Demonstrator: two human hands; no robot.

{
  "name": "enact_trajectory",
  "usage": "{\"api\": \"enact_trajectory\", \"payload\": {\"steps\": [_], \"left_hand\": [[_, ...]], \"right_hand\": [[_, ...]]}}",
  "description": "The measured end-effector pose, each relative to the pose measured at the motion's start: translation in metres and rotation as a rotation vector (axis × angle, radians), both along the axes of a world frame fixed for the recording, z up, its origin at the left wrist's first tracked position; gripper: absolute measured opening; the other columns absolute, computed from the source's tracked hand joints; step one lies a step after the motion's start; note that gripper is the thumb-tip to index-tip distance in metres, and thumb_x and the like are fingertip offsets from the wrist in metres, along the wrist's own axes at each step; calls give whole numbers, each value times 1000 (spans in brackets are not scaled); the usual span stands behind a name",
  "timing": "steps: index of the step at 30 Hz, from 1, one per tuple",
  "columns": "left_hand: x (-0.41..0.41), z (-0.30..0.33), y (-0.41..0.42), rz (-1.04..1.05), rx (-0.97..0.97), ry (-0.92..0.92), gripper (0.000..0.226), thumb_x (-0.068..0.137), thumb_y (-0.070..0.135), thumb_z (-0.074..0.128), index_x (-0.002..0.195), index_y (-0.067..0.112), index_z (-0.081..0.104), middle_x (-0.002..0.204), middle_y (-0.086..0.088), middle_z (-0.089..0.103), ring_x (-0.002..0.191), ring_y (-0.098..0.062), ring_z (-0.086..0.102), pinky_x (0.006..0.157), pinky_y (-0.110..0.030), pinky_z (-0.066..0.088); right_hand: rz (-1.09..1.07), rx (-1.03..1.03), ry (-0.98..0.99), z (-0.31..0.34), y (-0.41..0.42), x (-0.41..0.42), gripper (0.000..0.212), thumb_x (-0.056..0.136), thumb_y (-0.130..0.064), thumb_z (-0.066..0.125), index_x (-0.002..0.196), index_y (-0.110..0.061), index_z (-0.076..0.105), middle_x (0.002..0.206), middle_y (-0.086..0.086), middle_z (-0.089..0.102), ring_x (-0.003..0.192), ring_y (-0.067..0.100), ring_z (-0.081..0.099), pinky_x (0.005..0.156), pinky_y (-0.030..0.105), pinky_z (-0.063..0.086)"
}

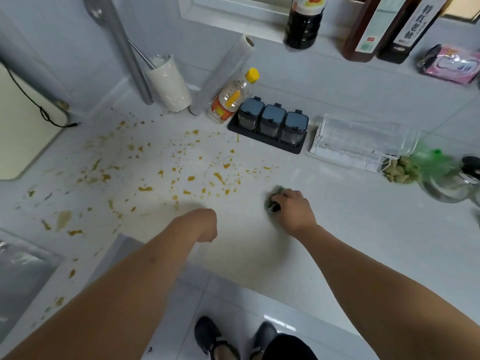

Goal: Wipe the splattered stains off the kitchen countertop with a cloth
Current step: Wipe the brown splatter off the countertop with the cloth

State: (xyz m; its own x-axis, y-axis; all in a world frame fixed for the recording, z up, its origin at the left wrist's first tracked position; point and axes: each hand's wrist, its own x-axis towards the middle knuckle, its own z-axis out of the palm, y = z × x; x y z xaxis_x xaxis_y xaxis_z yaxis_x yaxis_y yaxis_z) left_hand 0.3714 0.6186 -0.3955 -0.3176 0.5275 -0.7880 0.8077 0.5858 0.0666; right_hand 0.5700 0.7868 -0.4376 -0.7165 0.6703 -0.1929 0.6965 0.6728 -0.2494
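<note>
White countertop (363, 229) bears orange stains (181, 175); right hand (293, 211) grips cloth (272, 201), left hand (205, 224) fisted.

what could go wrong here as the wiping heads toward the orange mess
1. The cloth in the right hand is balled small, while the orange stains spread widely leftward; it may smear rather than lift them.
2. Stains reach close to the spice jar tray and the yellow-capped bottle; a wide sweep might knock them.
3. Splatter near the sink edge could get missed.
</note>
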Motion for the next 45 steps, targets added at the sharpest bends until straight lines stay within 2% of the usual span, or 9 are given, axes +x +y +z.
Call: {"api": "enact_trajectory", "payload": {"steps": [3,6,11,15,26,29,35,41,45], "left_hand": [[5,-1,10,115,42,40,23,104,13,46,115,2,62,122,-9,62,103,-25,59,89,-31,47],[11,-10,14,275,187,93,47,106,36,47,134,0,55,132,-16,60,119,-31,59,95,-37,47],[21,-26,15,320,254,179,60,88,62,65,115,8,64,90,-5,60,99,-30,66,86,-40,56],[33,-26,25,375,215,262,66,76,73,69,110,17,65,107,-7,67,103,-34,66,90,-46,55],[24,-18,40,353,170,269,63,69,62,84,107,17,60,75,2,47,75,-23,56,72,-37,54],[21,-17,39,339,192,292,60,70,60,84,105,16,63,71,2,46,72,-24,55,67,-35,52],[24,-19,31,265,192,292,57,81,63,74,108,14,63,79,0,50,90,-27,67,83,-47,60],[21,-21,33,266,187,295,56,77,63,77,104,16,63,76,1,49,91,-26,68,83,-47,60],[21,-20,35,269,191,313,55,75,64,79,94,18,55,74,2,47,77,-22,57,77,-39,58]], "right_hand": [[-92,59,-97,-9,19,0,44,91,-25,54,135,-29,58,141,3,48,119,34,43,99,40,39],[-170,0,-59,-14,42,-8,49,94,-11,47,143,-17,47,142,8,50,118,32,46,92,38,46],[-154,-43,-112,-15,87,-32,51,96,-11,44,147,-7,39,153,9,37,137,31,35,109,43,40],[-108,-60,-92,-15,108,-54,52,98,-23,46,147,-6,40,153,11,37,140,29,32,108,46,41],[379,-45,-59,-32,41,-62,64,91,-13,50,154,-13,37,161,-1,32,149,21,23,121,38,28],[284,-40,-83,-30,74,-37,65,94,-12,48,157,-15,30,164,-2,26,152,20,18,121,35,26],[59,-70,-178,-14,128,-59,51,101,-15,44,151,-15,36,154,8,38,139,28,40,107,40,43],[167,-46,-276,-10,102,-115,63,98,-16,43,158,-12,22,162,8,22,148,27,23,110,51,41],[402,-13,-228,-20,47,-122,61,101,-22,43,157,-11,23,164,6,22,150,24,18,115,44,36]]}}
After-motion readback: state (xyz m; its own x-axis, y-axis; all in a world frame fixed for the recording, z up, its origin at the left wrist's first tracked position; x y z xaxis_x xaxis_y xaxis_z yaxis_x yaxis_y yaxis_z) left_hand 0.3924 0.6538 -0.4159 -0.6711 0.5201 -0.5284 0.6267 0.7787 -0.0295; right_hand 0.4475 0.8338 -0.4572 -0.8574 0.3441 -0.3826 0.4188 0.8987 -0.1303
